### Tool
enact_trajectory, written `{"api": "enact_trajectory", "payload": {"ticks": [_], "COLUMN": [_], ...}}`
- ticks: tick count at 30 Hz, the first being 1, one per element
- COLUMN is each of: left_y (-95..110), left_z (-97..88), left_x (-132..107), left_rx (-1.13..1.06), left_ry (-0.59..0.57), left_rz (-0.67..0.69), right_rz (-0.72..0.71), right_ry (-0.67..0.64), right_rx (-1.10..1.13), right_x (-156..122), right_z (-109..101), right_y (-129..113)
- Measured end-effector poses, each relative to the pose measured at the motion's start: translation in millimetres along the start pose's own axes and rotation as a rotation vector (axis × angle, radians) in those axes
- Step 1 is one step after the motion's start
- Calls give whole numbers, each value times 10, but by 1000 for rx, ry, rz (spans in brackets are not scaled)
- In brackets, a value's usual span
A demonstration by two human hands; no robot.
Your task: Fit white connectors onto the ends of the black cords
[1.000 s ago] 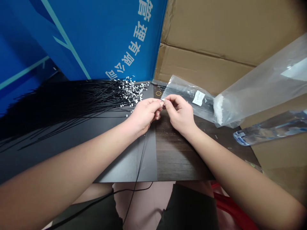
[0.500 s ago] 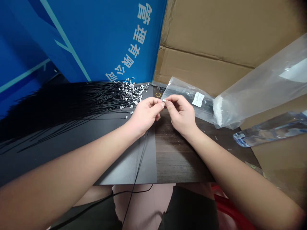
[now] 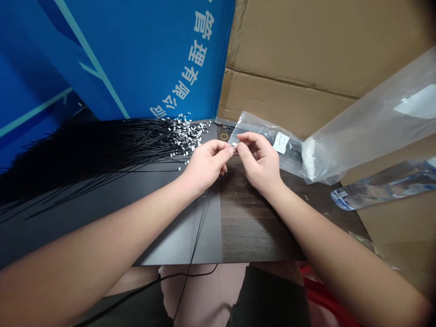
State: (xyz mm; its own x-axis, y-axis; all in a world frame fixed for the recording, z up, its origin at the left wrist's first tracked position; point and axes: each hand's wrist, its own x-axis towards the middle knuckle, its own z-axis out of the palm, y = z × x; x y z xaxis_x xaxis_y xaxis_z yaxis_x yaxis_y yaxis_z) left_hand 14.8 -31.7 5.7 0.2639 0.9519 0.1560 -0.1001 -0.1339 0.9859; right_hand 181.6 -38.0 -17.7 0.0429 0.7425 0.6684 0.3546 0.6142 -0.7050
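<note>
My left hand (image 3: 209, 163) is closed in a pinch on a thin black wire (image 3: 197, 240). At the fingertips a small white connector (image 3: 234, 144) shows on the wire's end. The wire hangs below that hand, over the table's front edge. My right hand (image 3: 260, 159) is just right of the connector, its index finger raised and apart from the thumb; the thumb tip is beside the connector, and whether it touches I cannot tell. To the left lies a large bundle of black wires (image 3: 85, 154) with white connectors (image 3: 185, 134) on their ends.
A clear plastic bag (image 3: 254, 125) with a white label lies behind my right hand. Right of it is a larger clear bag (image 3: 354, 122) with white pieces inside. A clear bluish plastic bottle (image 3: 384, 184) lies farther right. A yellow ring (image 3: 224, 136) lies near the cardboard (image 3: 293, 45).
My right index finger and thumb have parted and drawn slightly right, off the connector. My left hand keeps its pinch in about the same place.
</note>
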Motion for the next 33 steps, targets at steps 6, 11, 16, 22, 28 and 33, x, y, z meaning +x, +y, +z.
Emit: {"api": "enact_trajectory", "payload": {"ticks": [6, 11, 16, 22, 28, 33], "left_y": [-34, 11, 283, 723, 790, 661], "left_z": [-19, -45, -259, -724, -764, -792], "left_x": [12, 11, 22, 140, 62, 52], "left_rx": [45, 82, 82, 626, 966, 1139], "left_ry": [-66, -116, -218, -154, -197, -188], "left_rz": [-19, -175, -383, -185, -61, 10], "right_rz": [64, 132, 246, 297, 379, 451], "right_ry": [-110, -41, 137, 172, 199, 162], "right_rx": [-93, -58, 68, 227, 344, 342], "right_x": [49, 77, 195, 272, 255, 272], "right_z": [-85, -80, -165, -196, -46, -39], "right_y": [-58, -3, 148, 239, 227, 299]}}
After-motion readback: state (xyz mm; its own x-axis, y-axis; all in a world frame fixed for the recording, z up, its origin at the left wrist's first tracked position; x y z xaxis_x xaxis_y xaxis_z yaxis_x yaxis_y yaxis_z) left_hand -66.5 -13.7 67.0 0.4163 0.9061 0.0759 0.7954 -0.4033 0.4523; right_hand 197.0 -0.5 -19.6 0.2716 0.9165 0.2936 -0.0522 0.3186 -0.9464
